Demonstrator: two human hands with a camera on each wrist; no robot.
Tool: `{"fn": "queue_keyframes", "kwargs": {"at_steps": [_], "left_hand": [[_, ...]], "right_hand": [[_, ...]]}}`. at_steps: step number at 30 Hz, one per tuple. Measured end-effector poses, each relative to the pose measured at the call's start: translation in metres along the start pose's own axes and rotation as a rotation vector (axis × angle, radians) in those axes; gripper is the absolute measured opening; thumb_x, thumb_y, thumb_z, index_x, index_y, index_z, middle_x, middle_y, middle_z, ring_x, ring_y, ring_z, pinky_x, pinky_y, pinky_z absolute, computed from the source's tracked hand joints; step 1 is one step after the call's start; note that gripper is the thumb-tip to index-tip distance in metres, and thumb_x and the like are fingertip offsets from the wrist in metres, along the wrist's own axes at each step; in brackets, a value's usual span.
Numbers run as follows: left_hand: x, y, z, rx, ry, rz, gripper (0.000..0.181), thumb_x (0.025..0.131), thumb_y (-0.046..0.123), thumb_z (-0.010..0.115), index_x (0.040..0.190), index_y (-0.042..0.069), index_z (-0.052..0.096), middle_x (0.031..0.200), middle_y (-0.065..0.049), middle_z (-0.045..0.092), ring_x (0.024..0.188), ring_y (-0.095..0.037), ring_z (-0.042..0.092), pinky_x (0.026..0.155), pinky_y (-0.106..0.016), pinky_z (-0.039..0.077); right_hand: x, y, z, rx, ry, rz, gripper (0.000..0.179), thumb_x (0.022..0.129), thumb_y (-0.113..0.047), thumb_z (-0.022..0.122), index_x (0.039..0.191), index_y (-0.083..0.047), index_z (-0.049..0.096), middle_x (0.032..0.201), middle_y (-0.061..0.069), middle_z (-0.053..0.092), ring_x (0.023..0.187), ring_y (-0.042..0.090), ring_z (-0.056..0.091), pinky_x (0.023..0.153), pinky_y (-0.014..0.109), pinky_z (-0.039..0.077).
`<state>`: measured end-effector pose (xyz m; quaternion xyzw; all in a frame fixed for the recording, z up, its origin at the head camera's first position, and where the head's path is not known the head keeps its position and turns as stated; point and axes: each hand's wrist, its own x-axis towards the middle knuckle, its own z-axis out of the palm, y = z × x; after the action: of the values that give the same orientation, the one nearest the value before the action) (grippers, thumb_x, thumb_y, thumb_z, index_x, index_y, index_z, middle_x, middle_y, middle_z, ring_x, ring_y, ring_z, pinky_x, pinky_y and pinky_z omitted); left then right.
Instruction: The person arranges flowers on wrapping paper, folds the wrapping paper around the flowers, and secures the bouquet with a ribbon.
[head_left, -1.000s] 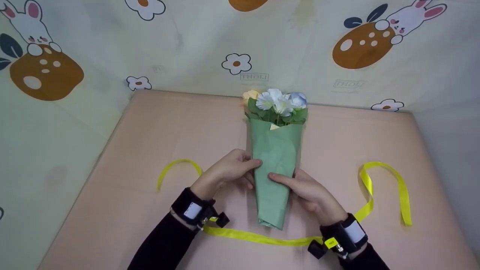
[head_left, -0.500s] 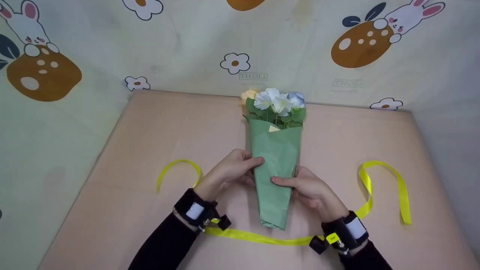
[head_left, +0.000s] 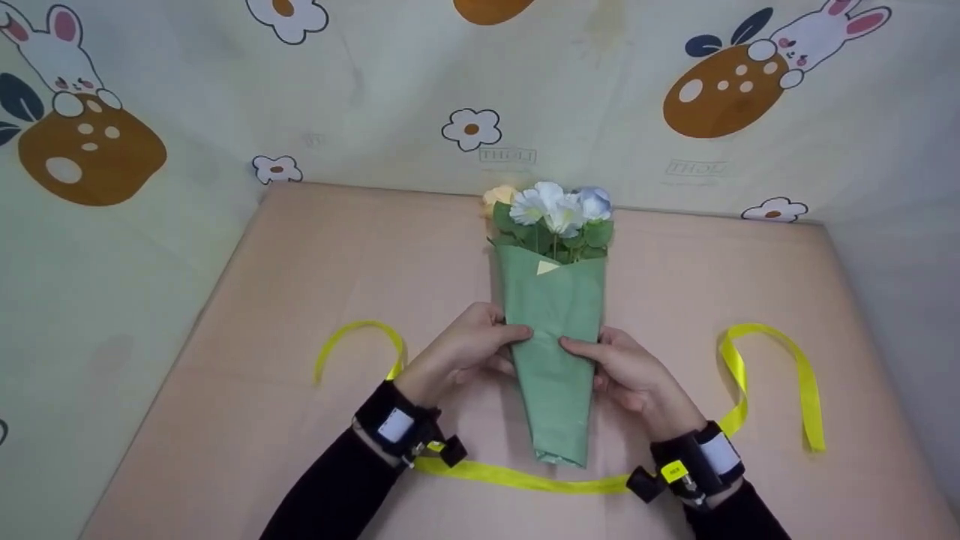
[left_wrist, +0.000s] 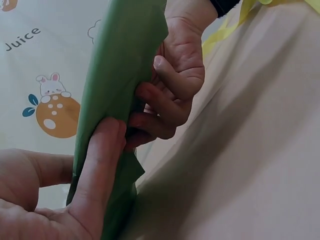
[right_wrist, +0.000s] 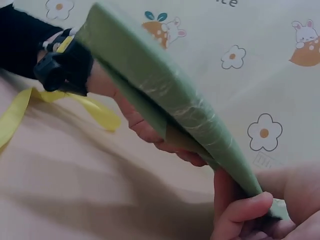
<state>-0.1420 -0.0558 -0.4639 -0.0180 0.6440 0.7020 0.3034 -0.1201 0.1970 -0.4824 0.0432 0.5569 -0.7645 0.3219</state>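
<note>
A bouquet (head_left: pixel 555 360) wrapped in green paper is held upright between both hands, its white, blue and peach flowers (head_left: pixel 551 208) showing at the top. My left hand (head_left: pixel 474 341) grips the left side, thumb across the front and fingers behind. From the right side my right hand (head_left: pixel 634 371) grips it too, thumb on the front a little lower. In the left wrist view the fingers press on the back of the paper wrap (left_wrist: pixel 117 65). The right wrist view shows the folded lower end of the wrap (right_wrist: pixel 150 80), raised off the table.
Behind and below the bouquet, a yellow ribbon (head_left: pixel 525 477) runs across the pink tabletop (head_left: pixel 300 270). Its left end (head_left: pixel 360 325) curls beside the left wrist, and its right end (head_left: pixel 806 382) loops at the right. A printed cloth wall (head_left: pixel 375 90) stands at the table's back edge.
The bouquet's lower end has swung slightly to the right, and its flowers sit a touch lower. Both hands have moved a little rightward with it, the right thumb sliding up slightly.
</note>
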Motion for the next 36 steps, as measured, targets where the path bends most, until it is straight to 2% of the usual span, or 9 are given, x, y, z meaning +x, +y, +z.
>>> {"fn": "queue_keyframes", "kwargs": {"at_steps": [2, 9, 13, 16, 21, 24, 26, 31, 36], "left_hand": [[0.001, -0.002, 0.000, -0.009, 0.006, 0.000, 0.025, 0.107, 0.010, 0.068, 0.120, -0.012, 0.071, 0.099, -0.022, 0.080, 0.077, -0.024, 0.081, 0.071, -0.035, 0.066], [0.004, -0.005, -0.002, -0.037, 0.028, 0.000, 0.021, 0.106, 0.004, 0.069, 0.118, -0.013, 0.071, 0.102, -0.021, 0.080, 0.079, -0.024, 0.081, 0.066, -0.033, 0.065], [0.004, -0.004, -0.002, -0.032, 0.034, -0.004, 0.021, 0.106, 0.002, 0.068, 0.120, -0.013, 0.070, 0.104, -0.022, 0.080, 0.082, -0.026, 0.082, 0.067, -0.033, 0.066], [0.003, -0.002, -0.002, -0.032, 0.054, -0.003, 0.021, 0.105, 0.003, 0.069, 0.120, -0.012, 0.071, 0.103, -0.020, 0.080, 0.079, -0.024, 0.081, 0.064, -0.031, 0.065], [0.001, 0.002, -0.003, -0.045, 0.071, 0.002, 0.019, 0.104, 0.002, 0.070, 0.118, -0.012, 0.070, 0.099, -0.019, 0.080, 0.069, -0.018, 0.077, 0.057, -0.027, 0.061], [0.001, 0.004, -0.004, -0.053, 0.065, 0.012, 0.019, 0.104, 0.002, 0.070, 0.118, -0.012, 0.070, 0.100, -0.020, 0.080, 0.070, -0.018, 0.077, 0.057, -0.027, 0.061], [0.001, 0.005, -0.004, -0.056, 0.061, 0.015, 0.019, 0.105, 0.003, 0.070, 0.118, -0.012, 0.071, 0.102, -0.020, 0.080, 0.073, -0.019, 0.079, 0.059, -0.028, 0.062], [-0.001, 0.005, -0.004, -0.053, 0.051, 0.012, 0.019, 0.105, 0.003, 0.070, 0.117, -0.011, 0.071, 0.102, -0.020, 0.080, 0.074, -0.021, 0.079, 0.062, -0.031, 0.064], [-0.002, 0.003, -0.004, -0.039, 0.041, 0.012, 0.018, 0.105, 0.003, 0.070, 0.117, -0.011, 0.070, 0.098, -0.020, 0.080, 0.073, -0.021, 0.079, 0.061, -0.030, 0.064]], "right_hand": [[0.000, 0.000, 0.001, -0.037, 0.011, -0.014, 0.048, 0.108, -0.015, 0.071, 0.145, 0.009, 0.050, 0.116, 0.012, 0.081, 0.088, 0.011, 0.078, 0.067, 0.018, 0.057], [-0.005, -0.005, 0.007, -0.211, 0.024, -0.045, 0.049, 0.109, -0.018, 0.071, 0.145, 0.010, 0.054, 0.114, 0.009, 0.080, 0.079, 0.008, 0.071, 0.059, 0.019, 0.048], [-0.016, -0.013, 0.010, -0.418, 0.041, -0.054, 0.050, 0.113, -0.033, 0.064, 0.142, 0.008, 0.060, 0.101, 0.005, 0.078, 0.073, 0.011, 0.064, 0.059, 0.023, 0.047], [-0.032, -0.018, 0.008, -0.612, -0.002, -0.063, 0.048, 0.114, -0.040, 0.061, 0.127, 0.006, 0.067, 0.089, 0.007, 0.073, 0.071, 0.016, 0.062, 0.059, 0.026, 0.048], [-0.066, -0.006, -0.002, -0.907, -0.144, -0.143, 0.034, 0.097, -0.033, 0.087, 0.108, -0.003, 0.073, 0.085, 0.002, 0.071, 0.075, 0.017, 0.066, 0.064, 0.026, 0.054], [-0.079, 0.011, -0.003, -1.022, -0.200, -0.168, 0.037, 0.084, -0.036, 0.097, 0.103, -0.013, 0.077, 0.083, -0.005, 0.071, 0.074, 0.010, 0.066, 0.065, 0.025, 0.056], [-0.082, 0.021, -0.001, -1.065, -0.213, -0.165, 0.033, 0.082, -0.036, 0.099, 0.098, -0.018, 0.077, 0.081, -0.009, 0.070, 0.072, 0.006, 0.065, 0.063, 0.025, 0.056], [-0.078, 0.032, 0.001, -1.151, -0.137, -0.212, 0.025, 0.082, -0.027, 0.099, 0.084, -0.024, 0.074, 0.075, -0.015, 0.066, 0.069, 0.003, 0.061, 0.061, 0.025, 0.055], [-0.056, 0.023, -0.008, -1.197, 0.017, -0.274, 0.027, 0.083, -0.024, 0.098, 0.079, -0.021, 0.072, 0.073, -0.014, 0.065, 0.068, 0.004, 0.061, 0.062, 0.025, 0.053]]}}
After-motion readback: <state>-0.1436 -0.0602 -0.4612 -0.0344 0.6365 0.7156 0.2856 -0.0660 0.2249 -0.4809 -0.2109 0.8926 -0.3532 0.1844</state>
